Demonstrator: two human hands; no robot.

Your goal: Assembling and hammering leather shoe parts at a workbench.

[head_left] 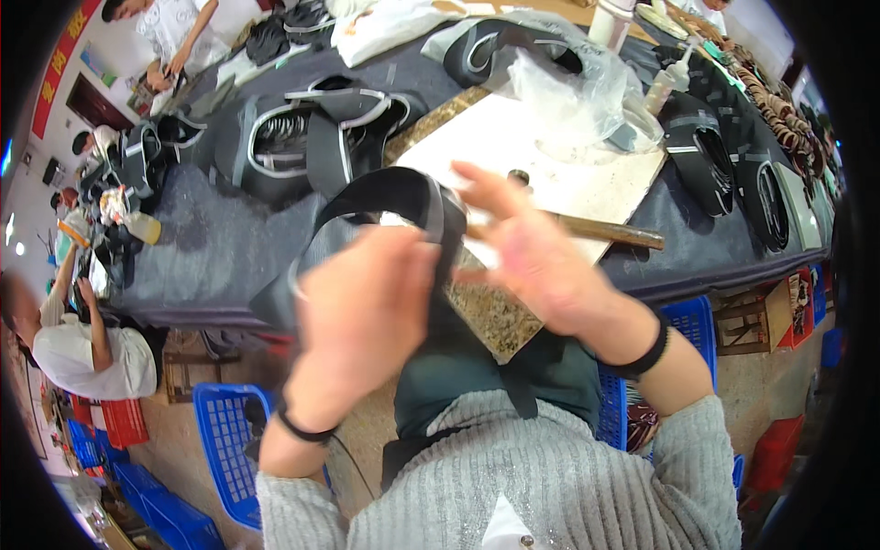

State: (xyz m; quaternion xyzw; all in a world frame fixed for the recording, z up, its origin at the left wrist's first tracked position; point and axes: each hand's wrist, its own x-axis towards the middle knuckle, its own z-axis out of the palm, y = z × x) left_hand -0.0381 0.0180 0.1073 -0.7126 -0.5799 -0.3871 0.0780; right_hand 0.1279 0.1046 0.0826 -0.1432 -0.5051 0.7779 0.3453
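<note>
A curved black piece of sheet material (390,191), bent into a loop with a grey edge, is held up over the near edge of the table. My left hand (362,307) is closed on its near side, back of the hand toward me and blurred by motion. My right hand (541,261) is just right of the loop with its fingers spread; the fingertips come close to the grey edge, and I cannot tell whether they touch. Behind the right hand, a wooden handle (614,231) lies across a white board (449,147); its other end is hidden.
Bundles of black pieces with pale edges (275,147) lie left on the dark cloth (197,243). A clear plastic bag (573,105), a squeeze bottle (667,84) and folded black pieces (697,151) are farther right. Blue baskets (229,449) stand below. Other people work along the left.
</note>
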